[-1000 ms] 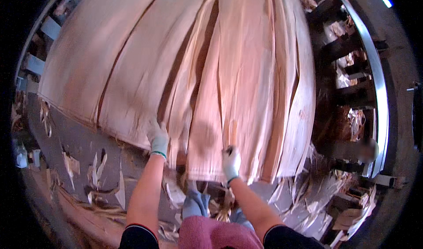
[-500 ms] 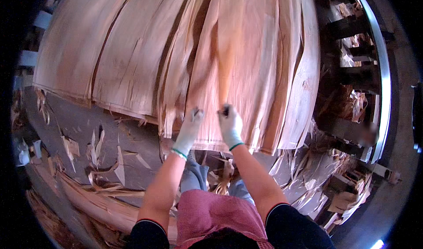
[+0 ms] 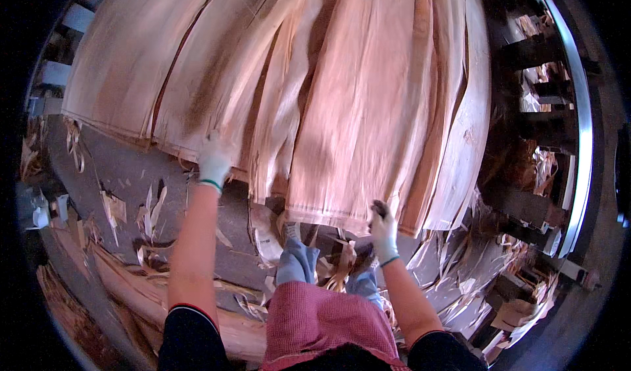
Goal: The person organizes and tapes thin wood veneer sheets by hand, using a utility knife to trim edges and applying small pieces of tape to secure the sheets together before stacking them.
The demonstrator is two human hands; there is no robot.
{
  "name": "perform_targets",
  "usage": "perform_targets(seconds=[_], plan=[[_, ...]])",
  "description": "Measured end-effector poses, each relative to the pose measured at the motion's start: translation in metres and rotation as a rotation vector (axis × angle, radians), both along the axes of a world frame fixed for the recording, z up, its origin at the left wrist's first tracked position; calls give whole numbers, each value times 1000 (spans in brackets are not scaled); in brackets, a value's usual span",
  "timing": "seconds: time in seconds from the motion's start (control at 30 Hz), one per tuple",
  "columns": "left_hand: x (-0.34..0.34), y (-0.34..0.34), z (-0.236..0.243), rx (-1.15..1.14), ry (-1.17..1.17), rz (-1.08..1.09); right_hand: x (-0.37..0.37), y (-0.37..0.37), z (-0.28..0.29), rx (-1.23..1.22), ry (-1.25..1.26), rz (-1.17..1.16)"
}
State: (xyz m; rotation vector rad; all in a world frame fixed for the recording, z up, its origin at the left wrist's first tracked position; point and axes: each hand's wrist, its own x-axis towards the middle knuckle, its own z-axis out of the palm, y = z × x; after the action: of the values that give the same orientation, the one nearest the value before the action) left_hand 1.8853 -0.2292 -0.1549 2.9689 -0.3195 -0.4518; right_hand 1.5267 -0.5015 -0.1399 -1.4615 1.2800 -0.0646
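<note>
Long, pale pinkish wood veneer sheets (image 3: 348, 108) lie side by side in a broad stack in front of me. My left hand (image 3: 215, 159), in a white glove with a green cuff, is blurred at the stack's near edge, left of the middle. It closes on the near end of a narrow veneer strip (image 3: 253, 65) that runs away over the stack. Beside the near right corner of the middle sheet is my right hand (image 3: 383, 231), gloved with dark fingertips. Its fingers are curled together; whatever lies between them is hidden.
Torn veneer scraps (image 3: 152, 214) litter the dark floor, with longer peelings (image 3: 158, 308) at the lower left. Along the right side runs a metal rail (image 3: 582, 128) beside dark slats. My feet and blue trouser legs (image 3: 297, 260) stand close to the stack's near edge.
My hands have moved apart. The left has swung left to the stack's edge with the strip, while the right has come down and right to the middle sheet's corner. The view has shifted slightly.
</note>
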Motion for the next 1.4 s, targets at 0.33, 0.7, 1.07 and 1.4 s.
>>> perform_targets(seconds=[0.33,0.7,1.07,1.4], plan=[[-106,-140,-39,-346,30,-197,-88,-151,-42,-493,190,-111],[35,-104,2,31,-399,68,-127,-121,-31,-402,267,-61],[93,-18,-34,-243,-146,20,-130,-36,1,-395,212,59],[-205,139,48,10,293,273,-278,-16,105,-178,631,219]])
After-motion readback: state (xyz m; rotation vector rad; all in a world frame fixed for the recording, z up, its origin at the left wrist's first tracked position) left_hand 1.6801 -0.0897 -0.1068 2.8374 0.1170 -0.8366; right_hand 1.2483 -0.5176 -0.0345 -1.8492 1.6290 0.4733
